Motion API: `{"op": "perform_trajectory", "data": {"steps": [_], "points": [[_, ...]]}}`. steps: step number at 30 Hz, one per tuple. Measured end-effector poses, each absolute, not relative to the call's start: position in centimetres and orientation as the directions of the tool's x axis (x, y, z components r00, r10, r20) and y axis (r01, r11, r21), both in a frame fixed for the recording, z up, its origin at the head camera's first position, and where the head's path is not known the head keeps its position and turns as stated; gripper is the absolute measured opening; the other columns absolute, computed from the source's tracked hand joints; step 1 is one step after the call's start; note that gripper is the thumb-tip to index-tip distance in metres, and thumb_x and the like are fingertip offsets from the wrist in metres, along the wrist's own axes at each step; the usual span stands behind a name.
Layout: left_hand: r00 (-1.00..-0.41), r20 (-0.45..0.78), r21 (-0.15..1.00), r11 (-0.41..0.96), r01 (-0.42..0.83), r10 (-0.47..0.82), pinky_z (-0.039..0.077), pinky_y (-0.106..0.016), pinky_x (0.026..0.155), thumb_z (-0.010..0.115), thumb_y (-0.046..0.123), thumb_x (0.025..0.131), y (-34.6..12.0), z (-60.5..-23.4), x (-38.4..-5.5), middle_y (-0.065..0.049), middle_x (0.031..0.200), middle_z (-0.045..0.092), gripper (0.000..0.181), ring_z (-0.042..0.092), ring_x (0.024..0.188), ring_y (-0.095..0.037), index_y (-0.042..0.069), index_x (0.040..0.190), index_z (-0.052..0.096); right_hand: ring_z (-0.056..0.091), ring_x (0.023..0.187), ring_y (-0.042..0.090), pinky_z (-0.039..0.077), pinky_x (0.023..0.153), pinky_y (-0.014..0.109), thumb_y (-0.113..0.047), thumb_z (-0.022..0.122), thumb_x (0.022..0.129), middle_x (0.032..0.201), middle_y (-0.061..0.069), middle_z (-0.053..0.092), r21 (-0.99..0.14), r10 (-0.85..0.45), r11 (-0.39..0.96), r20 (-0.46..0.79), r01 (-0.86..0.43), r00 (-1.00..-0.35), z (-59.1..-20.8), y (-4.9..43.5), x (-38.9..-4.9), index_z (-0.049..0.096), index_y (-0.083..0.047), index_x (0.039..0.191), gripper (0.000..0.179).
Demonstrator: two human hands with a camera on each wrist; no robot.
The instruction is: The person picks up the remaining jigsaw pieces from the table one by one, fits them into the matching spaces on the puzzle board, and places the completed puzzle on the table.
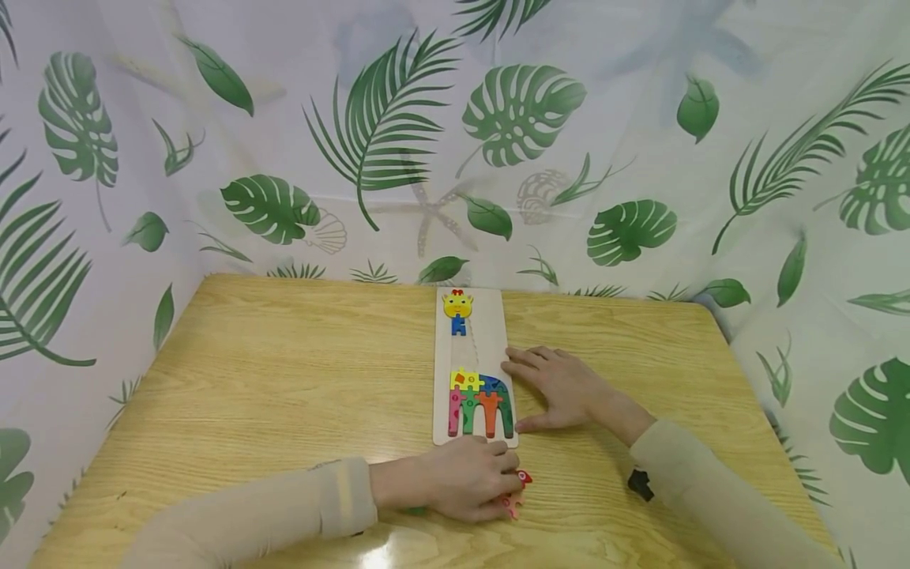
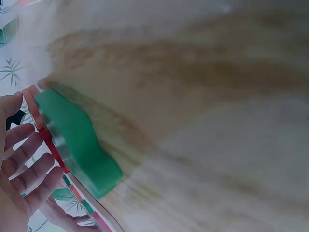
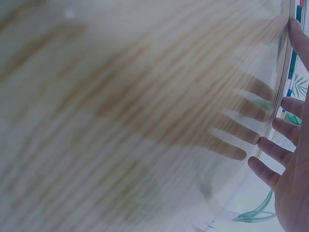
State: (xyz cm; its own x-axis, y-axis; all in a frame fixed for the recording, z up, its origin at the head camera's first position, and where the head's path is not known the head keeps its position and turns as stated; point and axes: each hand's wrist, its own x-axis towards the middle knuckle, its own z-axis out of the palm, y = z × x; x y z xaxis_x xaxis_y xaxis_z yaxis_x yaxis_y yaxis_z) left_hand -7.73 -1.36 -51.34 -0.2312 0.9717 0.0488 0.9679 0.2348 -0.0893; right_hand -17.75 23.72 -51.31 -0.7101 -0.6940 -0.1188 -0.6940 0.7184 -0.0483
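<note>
Near the table's front, my left hand [image 1: 465,478] is over a pink puzzle piece [image 1: 512,506] and a red piece [image 1: 524,476], partly covering both. In the left wrist view its fingers are spread and its fingertips are right at these pieces. A green piece [image 2: 77,140] lies close to the left wrist. My right hand [image 1: 562,387] rests at the right edge of a pale giraffe puzzle board [image 1: 442,359], fingers spread, fingertips at the edge. On the board are a yellow giraffe head [image 1: 457,305], a small blue piece [image 1: 458,326] and interlocked body and leg pieces [image 1: 490,405].
The wooden table [image 1: 298,379] stretches out on both sides of the board. Behind it hangs a white cloth [image 1: 412,245] with green leaves. A small black object [image 1: 641,484] shows beside the right sleeve [image 1: 700,482].
</note>
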Motion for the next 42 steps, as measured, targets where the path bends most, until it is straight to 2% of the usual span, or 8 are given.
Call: {"op": "perform_trajectory", "data": {"steps": [12, 20, 31, 42], "points": [[-0.236, 0.031, -0.091, 0.238, 0.967, 0.971, 0.055, -0.018, 0.079, 0.052, 0.056, 0.107, -1.3, -51.5, -7.6, 0.012, 0.116, 0.068, 0.035, 0.061, 0.102, -0.005, 0.031, 0.123, 0.071, 0.048, 0.148, 0.035, 0.042, 0.12, 0.06, -0.09, 0.055, 0.083, 0.17, 0.006, 0.04, -0.046, -0.691, 0.721, -0.116, -0.691, -0.713, -51.3, 23.7, -17.8, 0.043, -0.023, 0.162, 0.104], [-0.231, 0.057, -0.093, 0.235, 0.967, 0.971, 0.053, -0.018, 0.078, 0.053, 0.054, 0.107, -1.5, -51.4, -7.2, 0.013, 0.112, 0.069, 0.03, 0.06, 0.099, -0.004, 0.034, 0.118, 0.073, 0.048, 0.148, 0.036, 0.042, 0.12, 0.061, -0.09, 0.056, 0.083, 0.171, 0.006, 0.039, -0.053, -0.688, 0.725, -0.119, -0.687, -0.716, -51.4, 23.6, -17.7, 0.043, -0.024, 0.162, 0.103], [-0.232, 0.057, -0.081, 0.236, 0.968, 0.971, 0.05, -0.017, 0.076, 0.056, 0.05, 0.107, -1.8, -51.7, -7.1, 0.013, 0.114, 0.07, 0.026, 0.06, 0.1, -0.005, 0.034, 0.118, 0.073, 0.049, 0.148, 0.036, 0.043, 0.119, 0.061, -0.089, 0.056, 0.083, 0.171, 0.007, 0.04, -0.052, -0.69, 0.723, -0.115, -0.689, -0.715, -51.3, 23.7, -17.7, 0.043, -0.023, 0.162, 0.103], [-0.209, 0.069, -0.097, 0.215, 0.972, 0.975, 0.054, -0.022, 0.091, 0.053, 0.05, 0.108, -2.6, -51.7, -6.9, 0.012, 0.12, 0.072, 0.029, 0.064, 0.109, -0.006, 0.032, 0.119, 0.073, 0.048, 0.148, 0.037, 0.043, 0.119, 0.061, -0.089, 0.056, 0.083, 0.171, 0.006, 0.04, -0.047, -0.688, 0.724, -0.12, -0.688, -0.716, -51.3, 23.6, -17.7, 0.043, -0.024, 0.162, 0.103]]}}
